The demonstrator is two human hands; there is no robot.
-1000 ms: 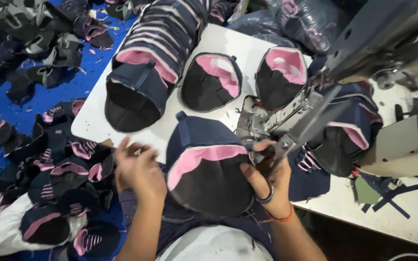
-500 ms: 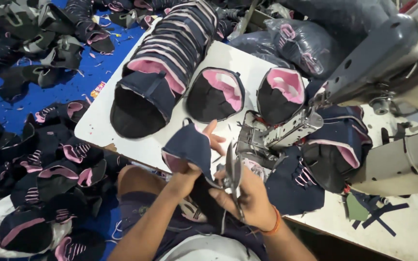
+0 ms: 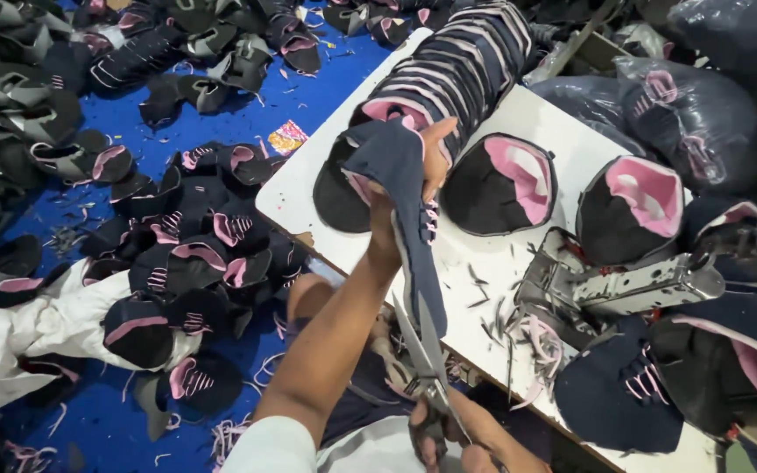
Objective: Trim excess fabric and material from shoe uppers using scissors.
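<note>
Navy panel: a dark navy cloth piece (image 3: 405,210) is held up above the near edge of the counter (image 3: 536,289); it is broad and folded at the top, narrows to a long strip toward the scissors, and shows a little pink lining at its upper edge.
Left hand: the left hand (image 3: 422,166) is raised over the counter, its fingers (image 3: 438,144) clamped on the top of the navy panel.
Scissors: the scissors (image 3: 427,359) are pointed up along the lower strip of the navy panel, the blades touching or just beside its edge.
Right hand: the right hand (image 3: 462,438) is seen at the bottom edge, below the navy panel, its fingers closed through the scissor handles.
Stacked caps: a long nested row of navy and pink caps (image 3: 449,79) lies on the counter just behind the navy panel.
Single caps: two upturned caps (image 3: 501,184) with pink lining lie to the right of the navy panel.
Trimmings: thread and cloth scraps (image 3: 519,328) are scattered on the counter, right of the navy panel.
Floor: many more caps (image 3: 186,254) are heaped on the blue floor (image 3: 247,114), left of the navy panel.
</note>
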